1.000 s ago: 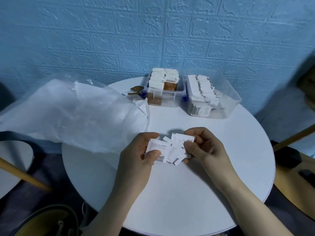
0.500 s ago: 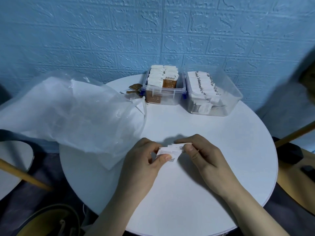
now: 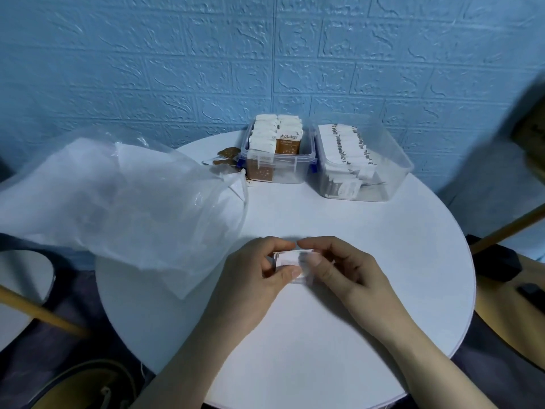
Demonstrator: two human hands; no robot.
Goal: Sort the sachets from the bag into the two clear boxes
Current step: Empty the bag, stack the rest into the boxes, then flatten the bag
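A small stack of white sachets (image 3: 290, 259) is pinched between both hands over the middle of the round white table (image 3: 383, 261). My left hand (image 3: 253, 276) holds its left side with thumb on top, and my right hand (image 3: 339, 267) holds its right side. The large clear plastic bag (image 3: 118, 196) lies crumpled at the left of the table. At the back stand two clear boxes: the left box (image 3: 277, 172) holds brown and white sachets, the right box (image 3: 383, 175) holds white sachets in a row.
A few loose brown sachets (image 3: 228, 156) lie between the bag and the left box. The blue brick-pattern wall (image 3: 265, 54) rises right behind the boxes. Wooden chair parts (image 3: 501, 228) flank the table on both sides.
The fanned-out white sachets have been squared up into a compact stack between both hands. The hands have drawn closer together.
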